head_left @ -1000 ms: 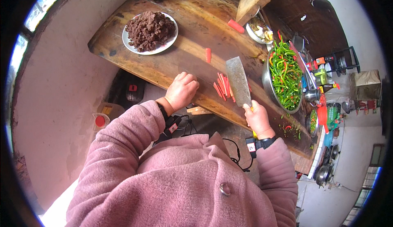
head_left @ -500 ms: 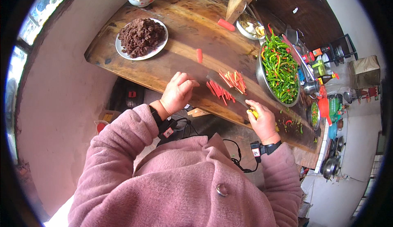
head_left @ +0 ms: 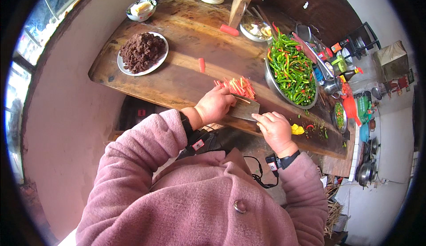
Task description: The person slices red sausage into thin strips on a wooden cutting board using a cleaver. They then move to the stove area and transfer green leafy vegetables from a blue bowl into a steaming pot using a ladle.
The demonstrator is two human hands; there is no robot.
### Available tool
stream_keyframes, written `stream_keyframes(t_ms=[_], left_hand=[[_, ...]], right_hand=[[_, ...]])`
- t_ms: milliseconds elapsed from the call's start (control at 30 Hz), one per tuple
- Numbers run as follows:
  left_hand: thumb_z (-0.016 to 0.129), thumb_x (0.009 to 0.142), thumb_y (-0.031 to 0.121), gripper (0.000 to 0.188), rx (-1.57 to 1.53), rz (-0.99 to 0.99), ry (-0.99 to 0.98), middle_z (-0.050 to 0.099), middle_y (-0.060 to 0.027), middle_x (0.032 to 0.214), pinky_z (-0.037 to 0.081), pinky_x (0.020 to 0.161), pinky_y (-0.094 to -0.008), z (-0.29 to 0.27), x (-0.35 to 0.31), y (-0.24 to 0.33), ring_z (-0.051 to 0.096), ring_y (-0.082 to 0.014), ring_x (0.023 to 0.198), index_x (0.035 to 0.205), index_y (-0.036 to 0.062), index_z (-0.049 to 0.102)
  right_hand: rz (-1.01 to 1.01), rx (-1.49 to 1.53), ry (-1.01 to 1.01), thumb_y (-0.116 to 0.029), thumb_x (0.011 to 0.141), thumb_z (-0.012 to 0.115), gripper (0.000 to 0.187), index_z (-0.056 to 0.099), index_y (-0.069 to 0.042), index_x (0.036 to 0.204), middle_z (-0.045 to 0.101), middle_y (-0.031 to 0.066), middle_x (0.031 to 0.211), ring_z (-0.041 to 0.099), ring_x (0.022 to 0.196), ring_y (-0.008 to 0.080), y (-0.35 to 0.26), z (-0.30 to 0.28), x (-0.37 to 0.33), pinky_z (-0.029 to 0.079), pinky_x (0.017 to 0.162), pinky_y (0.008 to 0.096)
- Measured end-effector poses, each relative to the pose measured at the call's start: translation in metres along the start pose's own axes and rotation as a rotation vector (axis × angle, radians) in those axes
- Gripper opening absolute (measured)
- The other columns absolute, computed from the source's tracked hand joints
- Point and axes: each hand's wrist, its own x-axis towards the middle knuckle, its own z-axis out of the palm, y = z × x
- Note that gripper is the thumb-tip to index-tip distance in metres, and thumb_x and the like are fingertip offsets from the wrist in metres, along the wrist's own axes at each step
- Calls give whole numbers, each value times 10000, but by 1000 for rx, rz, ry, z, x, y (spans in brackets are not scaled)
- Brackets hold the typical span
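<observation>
Left hand (head_left: 214, 107) has moved to the cleaver (head_left: 244, 109), its grip unclear; right hand (head_left: 275, 130) clasps the cleaver, likely gathering red strips (head_left: 239, 86); next needs a steady blade.

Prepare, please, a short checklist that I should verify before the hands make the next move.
1. Cleaver gripped in the right hand: ok.
2. Left hand clear of the cleaver: not ok, its fingers are right at the far end.
3. Sharp edge turned away from the fingers: cannot tell.
4. Red strips gathered: ok, in a loose pile just beyond the cleaver.
5. Metal bowl of peppers apart from the cleaver: ok.
6. Plate apart from both hands: ok.
</observation>
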Motion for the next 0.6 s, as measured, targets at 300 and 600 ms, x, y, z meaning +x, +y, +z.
stream_keyframes(t_ms=[300,600], left_hand=[[607,822,80,232,17,-144,-188,642,-128,1085,458,951,-446,14,23,-1,572,-360,1052,1039,90,689],[614,751,5,425,-173,267,-252,657,-56,1215,442,1029,-417,-5,18,8,548,-318,1215,1151,126,693]], right_hand=[[-105,-38,26,-111,787,655,251,717,-176,1022,628,11,811,597,760,226,2,-5,-3,470,724,368],[-75,-18,35,-117,748,707,285,711,-179,1027,644,9,832,610,789,231,11,-9,-9,467,762,374]])
